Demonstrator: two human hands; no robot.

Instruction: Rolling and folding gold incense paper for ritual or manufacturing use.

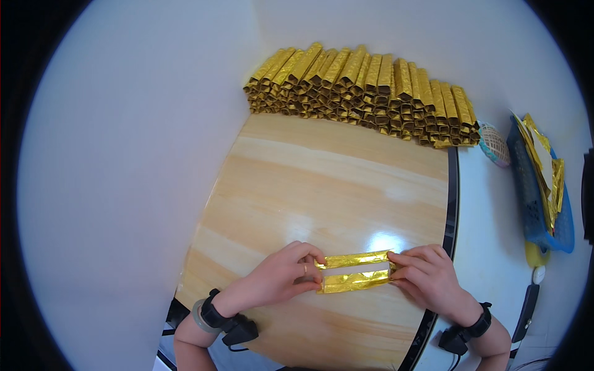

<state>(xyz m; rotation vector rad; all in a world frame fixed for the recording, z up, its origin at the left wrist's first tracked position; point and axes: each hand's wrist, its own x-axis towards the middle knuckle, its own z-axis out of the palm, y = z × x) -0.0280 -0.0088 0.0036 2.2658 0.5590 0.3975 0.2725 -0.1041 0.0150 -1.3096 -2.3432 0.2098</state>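
Note:
A gold foil paper strip [356,280] with a pale band along its middle lies level just over the near part of the wooden table, its long edges folded inward. My left hand [286,272] pinches its left end, thumb below and fingers above. At the other end, my right hand [428,277] grips the strip between thumb and fingers. Both wrists carry black straps with small black devices. Whether the strip touches the tabletop I cannot tell.
A long stack of folded gold paper tubes [365,93] lines the far edge of the wooden table [322,179]. On the white surface at right stand a blue plastic basket [532,204] with gold sheets [547,167] and a small woven item [494,143]. A white wall rises at left.

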